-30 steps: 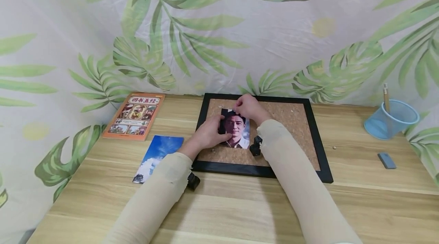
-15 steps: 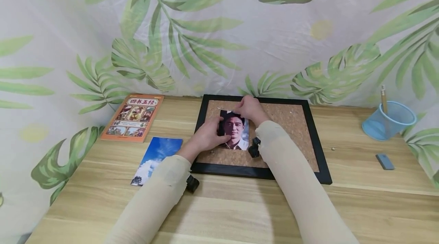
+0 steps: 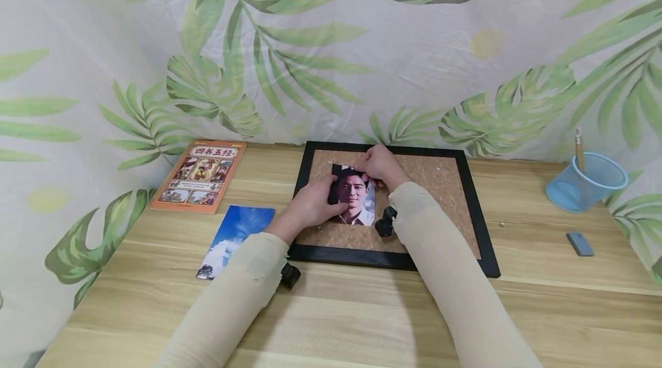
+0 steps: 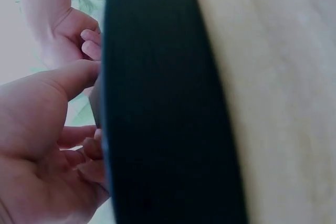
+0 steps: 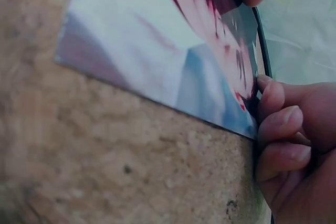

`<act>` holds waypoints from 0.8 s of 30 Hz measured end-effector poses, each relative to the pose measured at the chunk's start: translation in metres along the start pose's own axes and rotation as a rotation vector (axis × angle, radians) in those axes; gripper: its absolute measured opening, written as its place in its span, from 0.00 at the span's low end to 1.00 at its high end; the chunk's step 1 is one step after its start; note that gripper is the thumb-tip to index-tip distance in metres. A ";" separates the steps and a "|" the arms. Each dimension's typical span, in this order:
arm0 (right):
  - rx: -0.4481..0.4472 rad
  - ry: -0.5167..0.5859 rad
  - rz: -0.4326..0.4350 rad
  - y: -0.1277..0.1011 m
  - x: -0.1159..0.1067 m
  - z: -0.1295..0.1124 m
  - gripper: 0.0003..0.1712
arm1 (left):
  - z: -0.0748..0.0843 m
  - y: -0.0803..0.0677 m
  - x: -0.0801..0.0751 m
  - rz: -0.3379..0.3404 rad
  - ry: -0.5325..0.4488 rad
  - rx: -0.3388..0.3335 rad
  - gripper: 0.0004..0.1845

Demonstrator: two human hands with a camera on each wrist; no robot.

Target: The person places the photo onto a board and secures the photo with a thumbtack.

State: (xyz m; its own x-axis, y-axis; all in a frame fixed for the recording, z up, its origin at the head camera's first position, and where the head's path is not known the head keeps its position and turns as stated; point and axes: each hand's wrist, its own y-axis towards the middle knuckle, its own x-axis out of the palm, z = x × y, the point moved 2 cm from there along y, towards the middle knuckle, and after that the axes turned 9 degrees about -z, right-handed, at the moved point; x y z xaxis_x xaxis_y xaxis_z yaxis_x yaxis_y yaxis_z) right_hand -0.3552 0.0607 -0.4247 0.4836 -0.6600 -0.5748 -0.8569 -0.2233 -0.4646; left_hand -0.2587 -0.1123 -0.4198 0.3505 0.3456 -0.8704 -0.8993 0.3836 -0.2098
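A portrait photo (image 3: pixel 355 198) lies on a cork board (image 3: pixel 439 195) with a black frame (image 3: pixel 393 260). My left hand (image 3: pixel 322 200) holds the photo's left edge, thumb on top and fingers curled beside it. My right hand (image 3: pixel 373 172) sits at the photo's top right corner with curled fingers touching its edge. In the right wrist view the right hand (image 5: pixel 286 140) is curled against the photo (image 5: pixel 173 61), with cork (image 5: pixel 105 161) beneath. The left wrist view shows the left hand (image 4: pixel 47 129) behind the frame (image 4: pixel 168 103). Whether the right fingertips hold anything small is hidden.
An orange book (image 3: pixel 199 175) and a sky postcard (image 3: pixel 235 236) lie left of the board. At the right stand a blue mesh cup (image 3: pixel 587 184) with a pencil, a grey eraser (image 3: pixel 579 243) and a tiny pin (image 3: pixel 500 222). A leaf-print curtain hangs behind the wooden table (image 3: pixel 336 322).
My right hand has slid from the photo's top middle to its top right corner. The left hand and the photo have stayed in place.
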 end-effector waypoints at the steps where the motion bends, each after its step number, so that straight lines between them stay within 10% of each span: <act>1: -0.002 0.000 0.001 0.000 0.000 -0.001 0.14 | 0.000 -0.001 -0.001 -0.001 0.012 -0.009 0.40; 24: -0.289 -0.061 0.027 -0.072 -0.029 0.008 0.14 | -0.025 -0.059 -0.032 0.096 -0.165 0.026 0.28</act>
State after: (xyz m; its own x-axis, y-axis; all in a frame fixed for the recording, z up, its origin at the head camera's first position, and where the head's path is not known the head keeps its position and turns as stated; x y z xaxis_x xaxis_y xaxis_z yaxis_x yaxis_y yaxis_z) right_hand -0.3060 0.1020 -0.3794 0.4622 -0.6264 -0.6277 -0.8807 -0.4067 -0.2427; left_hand -0.2239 -0.1672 -0.3905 0.3034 0.5164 -0.8008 -0.9243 0.3637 -0.1157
